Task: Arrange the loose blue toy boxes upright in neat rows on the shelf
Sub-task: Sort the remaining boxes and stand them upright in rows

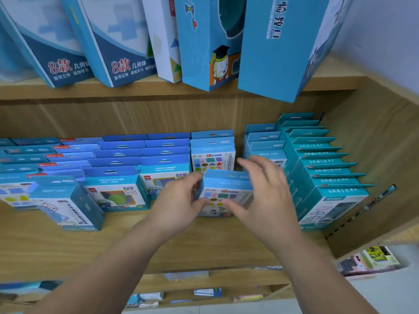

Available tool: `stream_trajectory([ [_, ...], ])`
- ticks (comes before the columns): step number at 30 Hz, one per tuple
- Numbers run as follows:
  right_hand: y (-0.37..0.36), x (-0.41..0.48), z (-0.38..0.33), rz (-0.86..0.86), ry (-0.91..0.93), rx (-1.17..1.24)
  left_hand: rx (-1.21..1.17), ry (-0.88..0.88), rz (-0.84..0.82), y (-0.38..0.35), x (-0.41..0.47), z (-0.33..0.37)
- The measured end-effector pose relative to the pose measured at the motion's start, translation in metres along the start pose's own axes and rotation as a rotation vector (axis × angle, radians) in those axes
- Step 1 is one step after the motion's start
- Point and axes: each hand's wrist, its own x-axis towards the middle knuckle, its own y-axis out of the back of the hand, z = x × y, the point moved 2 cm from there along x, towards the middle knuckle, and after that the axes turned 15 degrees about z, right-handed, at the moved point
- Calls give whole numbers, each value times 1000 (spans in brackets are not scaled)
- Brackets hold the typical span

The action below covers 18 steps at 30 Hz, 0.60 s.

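Large blue-and-white cardboard boxes lean together on the upper wooden tier, beside a pale wall, with colourful flat packets lying lower right.
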Motion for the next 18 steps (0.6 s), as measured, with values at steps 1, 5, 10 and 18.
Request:
stream_trajectory([
  [1,-3,-7,5,22,-104,57,13,33,18,-2,3,-3],
  [5,-29,-35,22,-65,-348,185,112,45,115,-12,14,-3],
  [10,-60,-48,28,-316,-433,364,275,34,190,-21,17,-4],
  [18,-84,-34,23,-477,-410,279,218,-143,246,-20,3,-17],
])
